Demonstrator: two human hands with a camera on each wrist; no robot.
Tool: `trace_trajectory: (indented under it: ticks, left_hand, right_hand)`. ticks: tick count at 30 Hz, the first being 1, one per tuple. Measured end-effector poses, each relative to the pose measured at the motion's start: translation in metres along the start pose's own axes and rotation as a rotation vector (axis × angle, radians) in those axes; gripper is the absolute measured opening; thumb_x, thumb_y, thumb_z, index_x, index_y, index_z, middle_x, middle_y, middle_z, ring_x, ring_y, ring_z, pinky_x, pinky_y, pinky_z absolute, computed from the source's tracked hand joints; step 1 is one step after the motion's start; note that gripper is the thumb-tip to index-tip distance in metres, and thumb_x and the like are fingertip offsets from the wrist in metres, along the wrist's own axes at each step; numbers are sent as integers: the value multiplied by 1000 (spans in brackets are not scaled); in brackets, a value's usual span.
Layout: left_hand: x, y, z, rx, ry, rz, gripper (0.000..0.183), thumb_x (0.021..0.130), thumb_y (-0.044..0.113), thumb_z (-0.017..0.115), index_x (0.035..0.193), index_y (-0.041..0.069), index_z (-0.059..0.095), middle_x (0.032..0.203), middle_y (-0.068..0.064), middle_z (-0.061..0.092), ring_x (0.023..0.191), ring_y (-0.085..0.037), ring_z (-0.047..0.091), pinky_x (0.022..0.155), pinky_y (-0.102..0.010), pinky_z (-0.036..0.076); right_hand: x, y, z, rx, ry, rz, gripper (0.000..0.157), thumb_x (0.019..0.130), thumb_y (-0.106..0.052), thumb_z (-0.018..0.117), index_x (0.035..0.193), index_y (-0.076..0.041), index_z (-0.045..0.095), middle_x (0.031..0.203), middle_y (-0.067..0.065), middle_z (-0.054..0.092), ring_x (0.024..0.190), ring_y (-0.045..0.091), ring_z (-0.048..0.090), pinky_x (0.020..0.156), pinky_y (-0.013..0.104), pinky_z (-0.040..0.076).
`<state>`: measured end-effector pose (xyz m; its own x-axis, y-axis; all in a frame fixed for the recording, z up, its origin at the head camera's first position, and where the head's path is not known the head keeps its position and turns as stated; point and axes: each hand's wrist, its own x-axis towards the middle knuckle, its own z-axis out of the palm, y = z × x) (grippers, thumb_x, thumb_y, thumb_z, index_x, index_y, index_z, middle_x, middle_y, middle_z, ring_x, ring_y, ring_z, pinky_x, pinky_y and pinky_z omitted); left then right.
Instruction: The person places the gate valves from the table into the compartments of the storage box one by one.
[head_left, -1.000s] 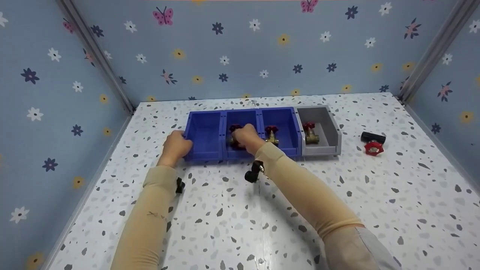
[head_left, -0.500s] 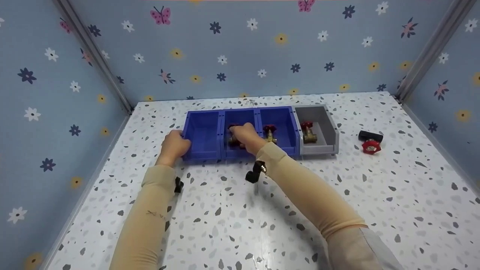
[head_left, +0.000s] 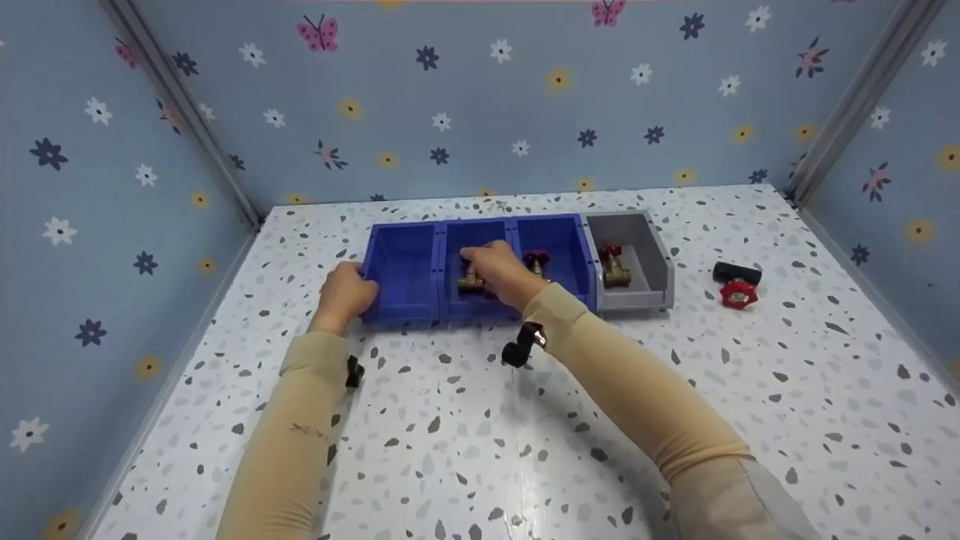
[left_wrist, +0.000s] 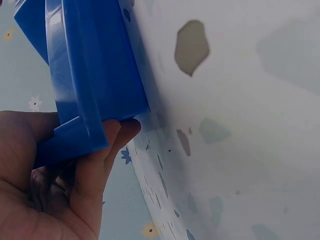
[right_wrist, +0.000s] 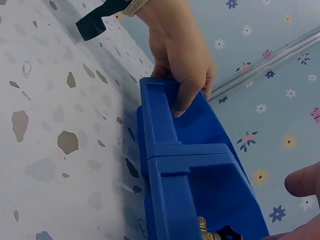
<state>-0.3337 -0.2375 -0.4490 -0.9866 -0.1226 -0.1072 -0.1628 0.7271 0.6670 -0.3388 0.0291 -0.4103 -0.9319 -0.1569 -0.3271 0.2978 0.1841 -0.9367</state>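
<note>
My left hand (head_left: pixel 346 294) grips the outer side wall of the leftmost blue storage bin (head_left: pixel 405 266), thumb inside it and fingers outside. The left wrist view shows that hand (left_wrist: pixel 60 185) around the bin's corner. My right hand (head_left: pixel 504 271) is over the second blue bin (head_left: pixel 480 234), partly covering a brass valve (head_left: pixel 470 284) in it. In the right wrist view, thumb (right_wrist: pixel 302 181) and fingers stand apart, with brass valve (right_wrist: pixel 207 231) and dark red handwheel just beyond them. A third blue bin (head_left: pixel 559 232) holds another valve with a red handwheel (head_left: pixel 536 257), partly hidden by the hand.
A grey bin (head_left: pixel 637 301) ends the row on the right, with a red-handled brass valve (head_left: pixel 616 276) inside. Right of it, a black piece with a red handwheel (head_left: pixel 739 295) lies on the speckled table (head_left: pixel 420 450). Flower-patterned walls (head_left: pixel 480 97) enclose the table.
My right hand has shifted slightly right and back from the valve in the second bin, so more of its brass body shows. The left hand keeps its hold on the leftmost bin.
</note>
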Motion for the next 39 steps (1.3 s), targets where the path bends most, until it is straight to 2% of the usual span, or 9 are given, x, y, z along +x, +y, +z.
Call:
trace_trajectory:
  ticks: [2,4,7,9,17,23,31,39]
  left_hand:
    - [0,0,0,-3,0,2,55,93,8,50,143,-10,63,132,-29,71,109,-35,65,104,-54,56]
    - [-1,0,0,-4,0,9,54,93,8,50,142,-11,63,131,-29,72,108,-35,65,103,-53,57]
    - [0,-1,-1,-2,0,19,54,93,8,50,141,-11,63,130,-30,71,108,-36,65,104,-54,57]
    - [0,-1,-1,1,2,22,54,93,8,50,141,-12,63,131,-31,71,110,-36,65,106,-55,56]
    - [-2,1,-2,6,-6,16,56,94,8,49,144,-12,61,137,-33,69,120,-41,67,111,-57,54]
    - [-1,0,-1,11,-7,7,57,93,9,50,144,-12,60,139,-32,68,120,-41,67,112,-57,54]
    - [-1,1,-1,14,-5,15,56,94,8,50,144,-13,60,137,-32,69,116,-39,67,108,-56,56]
    - [-3,2,-2,1,-16,4,54,94,7,49,143,-15,59,137,-33,68,121,-42,67,112,-57,54]
  right_hand:
    - [-2,-3,-4,47,-22,-3,43,113,-24,57,144,6,54,113,11,58,113,31,56,118,50,46]
    - [-5,-5,-9,77,-37,2,50,113,-23,57,154,5,49,137,17,59,134,34,56,125,51,42]
    - [-8,-10,-16,105,-68,9,61,113,-23,56,164,5,38,168,22,42,158,40,40,130,52,36]
    - [-10,-12,-20,112,-92,7,62,113,-23,56,165,4,37,173,21,37,161,42,34,131,52,35]
    - [-17,-20,-38,81,-158,-32,56,112,-22,59,159,4,44,169,27,42,156,46,43,126,53,42]
    - [-22,-25,-50,65,-175,-36,63,111,-20,60,164,3,37,171,23,41,156,43,44,125,50,44]
    - [-31,-28,-68,-78,-180,-61,68,110,-25,64,168,-4,36,167,14,50,151,36,52,118,45,52]
    - [-35,-27,-87,-114,-194,-92,68,110,-23,63,169,-4,35,168,18,48,151,37,52,120,46,51]
